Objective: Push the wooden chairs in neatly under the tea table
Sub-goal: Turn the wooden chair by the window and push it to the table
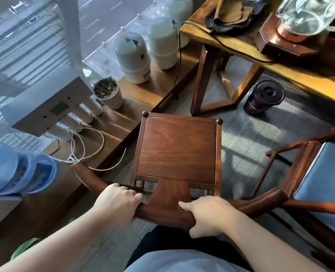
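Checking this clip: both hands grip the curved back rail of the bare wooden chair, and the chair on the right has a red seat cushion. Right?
Not quite. In the head view, the left hand and right hand do grip the back rail of the bare wooden chair, but the seat cushion of the chair on the right is blue, not red.

Floor (247,138): grey square tiles, crossed by bright bars of sunlight and shadow. Window (25,36): full-height glazing along the left side, with a street visible far below. A sheer white curtain (72,30) hangs in front of it. Ledge (143,89): low wooden platform running beside the window. On the ledge stand two white tanks (132,57), a white pot (109,93) of dry plant matter, a white filter unit (50,108) with cylinders beneath, and loose tubing (90,146). A blue water bottle (15,169) lies at far left. A dark round bin (263,97) stands on the tiles.
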The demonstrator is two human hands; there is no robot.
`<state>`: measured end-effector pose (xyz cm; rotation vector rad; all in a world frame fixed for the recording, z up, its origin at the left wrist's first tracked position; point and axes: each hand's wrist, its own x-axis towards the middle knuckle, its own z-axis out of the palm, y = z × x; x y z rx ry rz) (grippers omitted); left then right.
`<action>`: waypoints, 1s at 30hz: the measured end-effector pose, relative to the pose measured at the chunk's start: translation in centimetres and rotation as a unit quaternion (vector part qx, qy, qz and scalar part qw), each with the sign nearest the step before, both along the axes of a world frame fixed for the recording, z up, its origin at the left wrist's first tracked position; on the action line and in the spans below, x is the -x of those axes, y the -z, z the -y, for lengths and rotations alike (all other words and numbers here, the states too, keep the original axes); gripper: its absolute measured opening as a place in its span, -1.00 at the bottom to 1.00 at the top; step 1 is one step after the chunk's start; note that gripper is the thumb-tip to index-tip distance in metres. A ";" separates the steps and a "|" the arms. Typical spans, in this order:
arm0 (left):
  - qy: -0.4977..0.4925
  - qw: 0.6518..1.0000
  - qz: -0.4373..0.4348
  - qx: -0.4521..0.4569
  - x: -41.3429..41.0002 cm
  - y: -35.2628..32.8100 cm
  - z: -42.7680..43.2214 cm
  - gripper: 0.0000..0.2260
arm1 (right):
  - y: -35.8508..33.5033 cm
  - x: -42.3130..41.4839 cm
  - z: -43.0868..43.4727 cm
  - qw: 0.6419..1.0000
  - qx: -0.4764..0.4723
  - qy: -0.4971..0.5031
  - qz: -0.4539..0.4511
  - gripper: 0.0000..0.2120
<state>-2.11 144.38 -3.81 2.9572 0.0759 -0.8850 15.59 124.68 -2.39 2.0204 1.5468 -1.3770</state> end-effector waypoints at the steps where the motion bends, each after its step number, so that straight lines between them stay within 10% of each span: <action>1: 0.004 1.000 -0.017 -0.003 -0.1 -0.2 0.0 -0.76 | 0.1 0.2 0.3 1.000 -0.004 0.006 -0.006 -0.22; 14: 0.120 0.993 -0.001 0.012 -3.0 -1.0 -0.4 -0.76 | 0.5 1.9 6.0 0.985 -0.120 0.122 0.008 -0.43; 24: 0.161 0.985 -0.064 -0.011 -3.9 -0.6 -3.2 -0.81 | -1.1 -0.1 4.6 0.990 0.113 0.088 -0.010 -0.76; 30: 0.208 0.975 -0.080 -0.019 -4.9 -0.9 -4.1 -0.81 | -0.7 1.1 4.8 0.981 0.100 0.160 0.037 -0.73</action>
